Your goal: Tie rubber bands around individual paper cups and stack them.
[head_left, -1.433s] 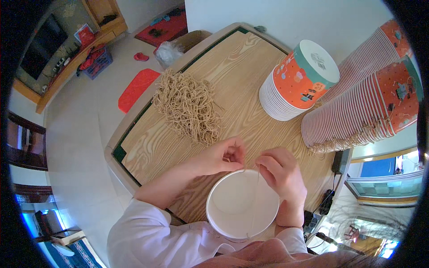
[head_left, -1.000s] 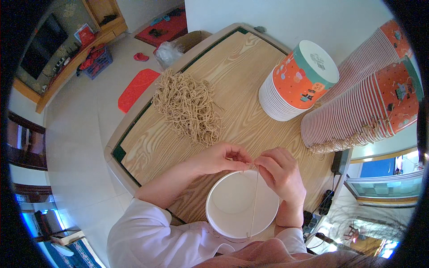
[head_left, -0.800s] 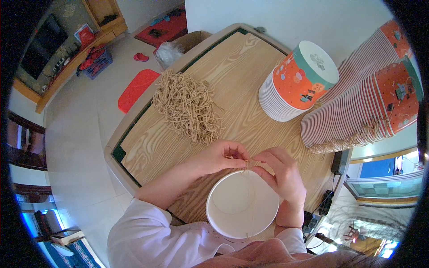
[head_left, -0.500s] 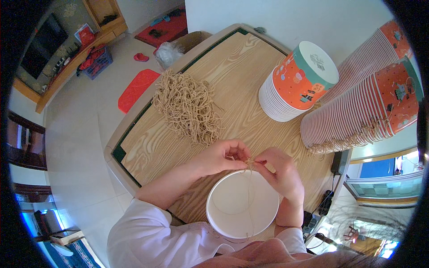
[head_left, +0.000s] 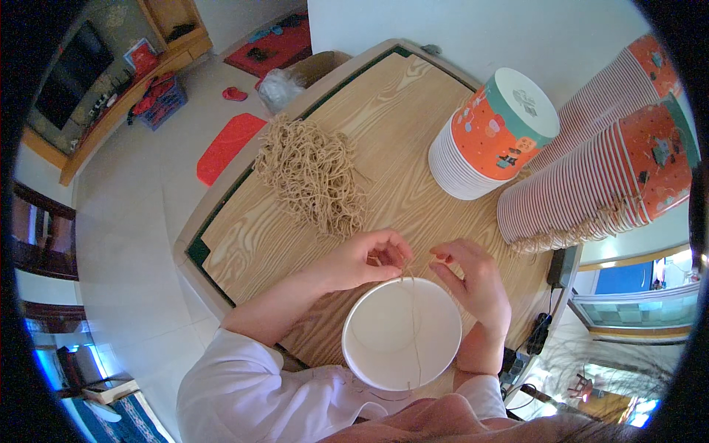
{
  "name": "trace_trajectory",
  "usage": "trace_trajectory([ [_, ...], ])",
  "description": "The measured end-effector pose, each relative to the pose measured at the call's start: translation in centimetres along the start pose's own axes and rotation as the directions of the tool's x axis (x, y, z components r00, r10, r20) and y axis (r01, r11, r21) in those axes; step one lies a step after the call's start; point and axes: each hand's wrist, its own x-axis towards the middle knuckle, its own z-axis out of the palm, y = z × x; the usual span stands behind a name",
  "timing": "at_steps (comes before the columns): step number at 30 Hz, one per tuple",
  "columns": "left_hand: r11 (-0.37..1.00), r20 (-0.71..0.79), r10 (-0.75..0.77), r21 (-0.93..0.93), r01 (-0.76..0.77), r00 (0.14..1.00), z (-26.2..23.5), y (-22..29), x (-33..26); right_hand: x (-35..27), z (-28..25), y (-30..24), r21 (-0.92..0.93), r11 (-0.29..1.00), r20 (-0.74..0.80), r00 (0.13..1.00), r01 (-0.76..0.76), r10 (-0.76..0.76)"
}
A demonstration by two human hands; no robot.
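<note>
A white paper bucket (head_left: 369, 347) stands mouth up in front of me at the table's near edge. A thin strand of tan twine (head_left: 417, 340) runs across its mouth from the far rim to the near rim. At the far rim, the curled fingers and thumb of my left hand (head_left: 362, 262) close on the twine end beside its knot. Just right of it, my right hand (head_left: 473, 284) is raised with thumb and forefinger apart, holding nothing I can see. A heap of loose tan twine (head_left: 310, 177) lies farther left on the table.
Nested orange-and-green paper buckets (head_left: 495, 136) stand upside down at the far right. A long stack (head_left: 583, 184) leans beside them, twine loops hanging along its lower side. Another stack (head_left: 602, 92) is behind. A power strip (head_left: 541, 334) hangs by the right edge of the wooden table (head_left: 399, 103).
My hands have moved apart from their shared pinch over the far rim. My right fingers have let go of the twine and shifted right; my left hand has drawn slightly left.
</note>
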Motion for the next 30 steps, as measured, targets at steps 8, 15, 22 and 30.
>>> trace_trajectory([
  [8, 0.919, -0.2, 0.182, 0.382, -0.094, 0.963, -0.7, 0.2, -1.6, -1.5, -0.9, -3.6, -0.165, 0.983, -0.041, 0.996, 0.075, -0.083],
  [15, 0.918, 0.007, 0.042, 0.393, -0.041, 0.999, 0.3, 0.9, -1.0, -1.4, 1.2, -4.2, -0.325, 0.945, 0.049, 0.998, -0.021, 0.04],
  [22, 0.901, -0.053, 0.108, 0.428, -0.075, 0.993, 1.6, 1.5, -3.9, -1.5, 1.2, -3.9, 0.043, 0.993, 0.013, 0.994, -0.109, 0.108],
  [30, 0.653, -0.23, 0.084, 0.748, 0.12, 0.97, 2.4, 3.2, -8.0, -1.6, -1.0, -4.4, 0.031, 0.946, 0.221, 0.925, -0.324, 0.309],
])
